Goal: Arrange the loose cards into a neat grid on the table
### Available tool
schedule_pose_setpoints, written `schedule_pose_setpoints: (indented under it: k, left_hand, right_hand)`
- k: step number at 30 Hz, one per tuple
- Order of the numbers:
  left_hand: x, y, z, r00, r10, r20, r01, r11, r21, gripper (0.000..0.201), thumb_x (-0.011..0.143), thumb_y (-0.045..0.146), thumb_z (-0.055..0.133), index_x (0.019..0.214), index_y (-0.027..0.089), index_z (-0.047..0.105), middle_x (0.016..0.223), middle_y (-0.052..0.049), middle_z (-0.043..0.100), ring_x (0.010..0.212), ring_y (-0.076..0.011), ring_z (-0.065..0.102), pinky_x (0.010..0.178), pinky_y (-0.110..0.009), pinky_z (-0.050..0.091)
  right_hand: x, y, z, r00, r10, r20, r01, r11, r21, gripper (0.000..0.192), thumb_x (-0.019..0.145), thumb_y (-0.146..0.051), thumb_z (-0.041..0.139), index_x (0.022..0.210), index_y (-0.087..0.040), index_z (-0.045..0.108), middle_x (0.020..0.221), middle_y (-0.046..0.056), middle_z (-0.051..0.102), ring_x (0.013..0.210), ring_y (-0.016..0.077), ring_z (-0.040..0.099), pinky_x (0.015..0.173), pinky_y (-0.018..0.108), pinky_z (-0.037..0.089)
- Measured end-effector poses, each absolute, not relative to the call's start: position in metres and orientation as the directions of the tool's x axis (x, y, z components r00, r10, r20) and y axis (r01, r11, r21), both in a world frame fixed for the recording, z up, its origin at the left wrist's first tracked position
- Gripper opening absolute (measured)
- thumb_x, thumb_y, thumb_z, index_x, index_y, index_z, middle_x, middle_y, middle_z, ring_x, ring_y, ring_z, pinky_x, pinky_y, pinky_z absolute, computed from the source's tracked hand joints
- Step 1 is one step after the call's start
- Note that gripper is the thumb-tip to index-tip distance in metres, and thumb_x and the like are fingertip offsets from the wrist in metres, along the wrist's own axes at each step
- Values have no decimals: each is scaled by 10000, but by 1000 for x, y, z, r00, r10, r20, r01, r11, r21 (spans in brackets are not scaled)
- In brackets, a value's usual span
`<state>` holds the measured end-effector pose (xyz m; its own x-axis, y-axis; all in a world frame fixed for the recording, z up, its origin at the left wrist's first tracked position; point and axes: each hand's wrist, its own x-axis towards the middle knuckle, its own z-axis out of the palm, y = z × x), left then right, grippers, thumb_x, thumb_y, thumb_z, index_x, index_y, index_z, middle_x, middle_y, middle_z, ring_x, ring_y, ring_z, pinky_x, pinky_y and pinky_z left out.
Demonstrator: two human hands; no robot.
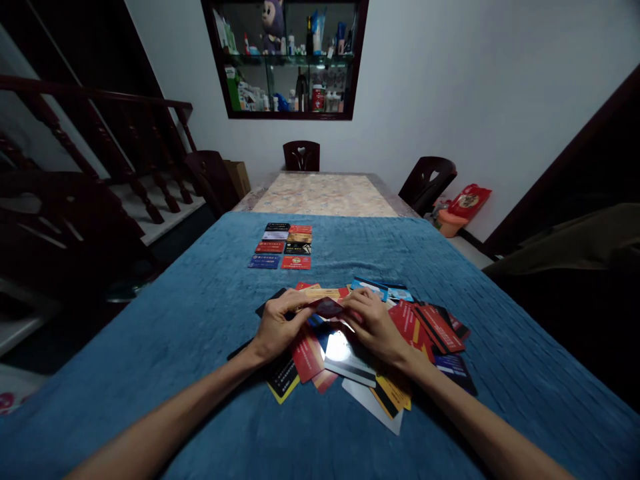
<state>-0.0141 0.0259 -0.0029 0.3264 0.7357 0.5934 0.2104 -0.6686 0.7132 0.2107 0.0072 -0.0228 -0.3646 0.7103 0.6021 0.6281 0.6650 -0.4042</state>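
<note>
Two bare forearms reach forward over the blue ribbed cloth that covers the near table. The left hand lies palm down, fingers curled inward, thumb toward the middle. The right hand mirrors it, knuckles up and wrist bent slightly. Both hands pinch one small reddish plastic card between them, held just above the loose heap of mixed plastic cards; each hand is closed on an end of that card.

The heap spreads beneath and around the hands: red, black, yellow, white, blue and orange cards, overlapping at all angles. Their number cannot be counted exactly, since many are covered. One pale card in the middle carries a bright glare.

Farther along the cloth, well apart from the heap, eight cards lie in a tidy grid of two columns and four rows, edges touching.

Beyond the cloth, the patterned marble tabletop shows. Three dark wooden chairs stand around its far end. A dark-framed glass wall cabinet holds bottles and a plush toy.
</note>
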Motion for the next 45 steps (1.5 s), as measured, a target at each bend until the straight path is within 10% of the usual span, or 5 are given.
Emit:
schedule_pose_setpoints:
  k: [8, 19, 45]
  left_hand:
    - [-17, 33, -7, 324, 765, 557, 291, -640, 711, 246, 818, 98, 589, 974, 186, 758, 926, -50, 741, 855, -163, 667, 802, -274, 533]
    - [-19, 39, -10, 329, 754, 569, 343, -657, 672, 211, 821, 99, 581, 933, 177, 741, 880, -43, 709, 823, -151, 647, 747, -251, 516]
    - [-18, 38, -8, 290, 833, 471, 386, -552, 739, 174, 838, 186, 581, 929, 184, 729, 895, -35, 730, 751, -149, 652, 692, -255, 512]
  right_hand:
    - [211, 6, -18, -215, 737, 641, 581, 624, -522, 117, 910, -151, 560, 932, -208, 659, 817, 34, 658, 827, 205, 537, 725, 338, 433]
    - [215, 7, -21, -326, 589, 739, 720, 661, -210, 180, 942, -149, 490, 1018, -211, 641, 883, 46, 697, 885, 222, 527, 785, 378, 413]
    - [202, 5, -22, -392, 502, 771, 830, 554, 62, 316, 934, -248, 530, 1237, -175, 585, 1099, 126, 648, 1020, 268, 515, 881, 442, 405]
